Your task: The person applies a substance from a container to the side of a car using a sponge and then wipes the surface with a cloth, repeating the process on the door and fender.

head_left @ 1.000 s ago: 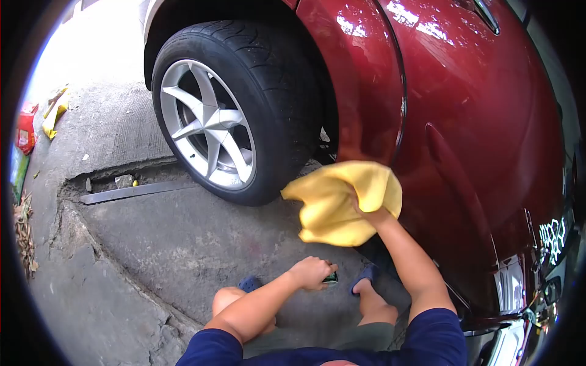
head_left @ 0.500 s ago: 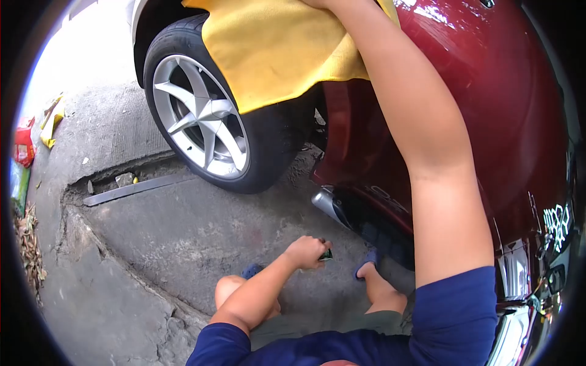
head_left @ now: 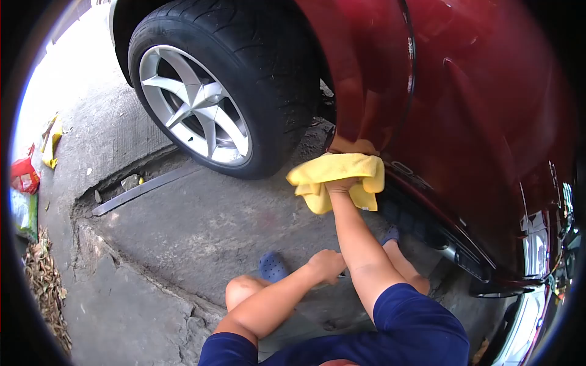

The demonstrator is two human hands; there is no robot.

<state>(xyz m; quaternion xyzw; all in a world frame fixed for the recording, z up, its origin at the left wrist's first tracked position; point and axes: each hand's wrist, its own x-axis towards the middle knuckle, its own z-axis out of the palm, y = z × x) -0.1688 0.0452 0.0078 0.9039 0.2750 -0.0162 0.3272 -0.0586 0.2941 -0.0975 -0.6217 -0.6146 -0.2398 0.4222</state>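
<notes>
Yellow cloth bunched in right hand, pressed on red panel's lower edge behind tyre. Left hand fisted near knee, contents unclear. Best: flat cloth, overlapping strokes.

Kerbside clutter on cracked concrete
A metal strip lies in a gutter gap — red snack wrapper, yellow wrapper and dry leaves line the edge.

Yellow cloth, dark red car (silver wheel), blue sandal.
</notes>
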